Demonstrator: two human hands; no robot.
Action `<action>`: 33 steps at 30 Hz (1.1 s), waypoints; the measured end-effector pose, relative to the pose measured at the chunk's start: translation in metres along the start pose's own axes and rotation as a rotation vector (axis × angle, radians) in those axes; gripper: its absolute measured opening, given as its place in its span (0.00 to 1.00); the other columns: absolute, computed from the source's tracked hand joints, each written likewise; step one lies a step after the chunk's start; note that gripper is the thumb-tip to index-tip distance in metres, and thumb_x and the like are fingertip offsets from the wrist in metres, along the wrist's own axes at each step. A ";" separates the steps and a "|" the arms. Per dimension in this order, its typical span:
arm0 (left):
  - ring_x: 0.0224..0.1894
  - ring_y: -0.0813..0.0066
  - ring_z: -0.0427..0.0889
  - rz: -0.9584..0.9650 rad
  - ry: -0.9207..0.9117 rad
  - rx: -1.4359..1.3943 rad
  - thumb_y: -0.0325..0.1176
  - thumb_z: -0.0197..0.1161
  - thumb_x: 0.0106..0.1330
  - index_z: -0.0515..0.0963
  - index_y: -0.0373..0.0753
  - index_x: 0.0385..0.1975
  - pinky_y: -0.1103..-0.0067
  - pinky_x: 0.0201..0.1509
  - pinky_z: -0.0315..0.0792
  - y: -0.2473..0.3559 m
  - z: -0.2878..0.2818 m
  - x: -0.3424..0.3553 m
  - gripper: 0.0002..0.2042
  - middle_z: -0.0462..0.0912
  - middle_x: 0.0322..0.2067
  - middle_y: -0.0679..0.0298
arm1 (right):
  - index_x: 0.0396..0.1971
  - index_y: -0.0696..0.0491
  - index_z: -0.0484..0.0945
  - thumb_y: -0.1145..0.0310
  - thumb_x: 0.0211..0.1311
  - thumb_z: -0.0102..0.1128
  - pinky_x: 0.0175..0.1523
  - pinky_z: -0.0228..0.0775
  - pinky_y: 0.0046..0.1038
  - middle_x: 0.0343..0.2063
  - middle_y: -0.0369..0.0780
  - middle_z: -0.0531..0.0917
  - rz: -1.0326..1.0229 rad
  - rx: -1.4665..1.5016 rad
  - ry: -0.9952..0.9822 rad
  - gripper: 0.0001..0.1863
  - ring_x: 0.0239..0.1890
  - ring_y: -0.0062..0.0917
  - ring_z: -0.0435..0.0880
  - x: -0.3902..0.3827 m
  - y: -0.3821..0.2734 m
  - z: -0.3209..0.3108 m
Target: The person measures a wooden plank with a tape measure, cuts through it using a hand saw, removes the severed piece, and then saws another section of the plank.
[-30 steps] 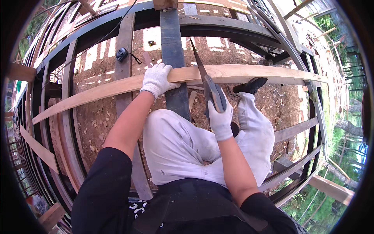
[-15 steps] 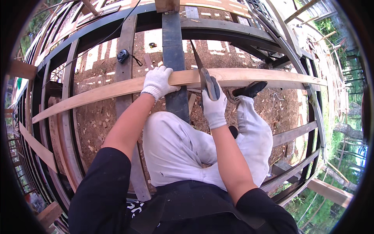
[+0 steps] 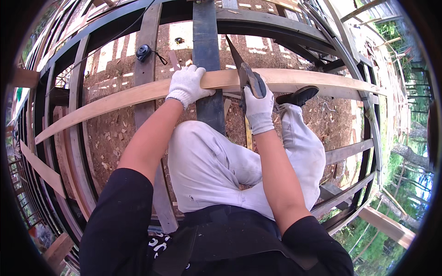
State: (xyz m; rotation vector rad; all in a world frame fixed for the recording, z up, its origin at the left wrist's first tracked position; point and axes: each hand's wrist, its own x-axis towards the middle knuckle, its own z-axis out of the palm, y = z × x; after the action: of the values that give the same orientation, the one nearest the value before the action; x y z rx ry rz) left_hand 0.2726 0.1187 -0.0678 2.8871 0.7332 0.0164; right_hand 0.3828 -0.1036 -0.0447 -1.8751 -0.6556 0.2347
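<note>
A long pale wooden board [image 3: 133, 95] lies crosswise over dark beams in front of me. My left hand [image 3: 188, 86], in a white work glove, is closed around the board where it crosses a wide dark beam [image 3: 206, 50]. In my right hand [image 3: 258, 108], also gloved, is the dark grip of a handsaw [image 3: 237, 59]. Its blade stands across the board, just right of the wide beam, with the tip pointing away from me. Whether the teeth have cut into the wood is hidden from this angle.
A black tape measure [image 3: 143, 53] with a strap rests on a narrower beam [image 3: 146, 76] at left. Open gaps between the beams show dirt ground scattered with wood chips [image 3: 120, 135]. My dark shoe [image 3: 299, 96] is near the board at right. Another beam [image 3: 348, 152] runs at right.
The whole scene has shifted slightly upward in view. My right hand and the saw sit a little farther right along the board; my left hand keeps its hold.
</note>
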 end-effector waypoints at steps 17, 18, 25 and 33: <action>0.56 0.63 0.83 0.006 -0.017 0.014 0.66 0.76 0.52 0.82 0.46 0.53 0.66 0.57 0.79 0.001 -0.001 -0.002 0.35 0.84 0.47 0.60 | 0.62 0.63 0.79 0.76 0.62 0.70 0.57 0.80 0.27 0.51 0.43 0.88 0.011 -0.058 -0.066 0.26 0.50 0.20 0.86 -0.039 -0.020 -0.034; 0.56 0.62 0.84 -0.021 -0.039 0.003 0.65 0.76 0.52 0.82 0.46 0.54 0.66 0.58 0.79 0.000 0.001 -0.002 0.35 0.84 0.48 0.60 | 0.66 0.63 0.77 0.79 0.63 0.67 0.57 0.79 0.28 0.51 0.44 0.89 0.113 -0.132 -0.094 0.29 0.51 0.23 0.87 -0.067 -0.030 -0.054; 0.54 0.57 0.85 -0.032 -0.058 -0.058 0.62 0.80 0.48 0.82 0.45 0.55 0.63 0.59 0.79 -0.001 0.000 0.002 0.37 0.84 0.49 0.57 | 0.67 0.64 0.75 0.75 0.64 0.65 0.59 0.79 0.32 0.57 0.47 0.87 0.155 -0.053 -0.038 0.30 0.53 0.29 0.87 -0.068 -0.020 -0.051; 0.54 0.57 0.84 -0.037 -0.033 -0.054 0.62 0.78 0.50 0.82 0.45 0.55 0.64 0.60 0.78 0.001 -0.001 -0.002 0.36 0.84 0.48 0.57 | 0.68 0.64 0.75 0.78 0.62 0.63 0.58 0.79 0.29 0.56 0.48 0.87 0.185 -0.077 -0.055 0.31 0.51 0.28 0.88 -0.078 -0.040 -0.063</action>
State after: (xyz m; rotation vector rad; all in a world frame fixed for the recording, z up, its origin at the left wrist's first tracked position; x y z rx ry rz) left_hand 0.2712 0.1166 -0.0668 2.8150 0.7678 -0.0159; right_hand 0.3337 -0.1860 0.0052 -2.0112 -0.5342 0.3868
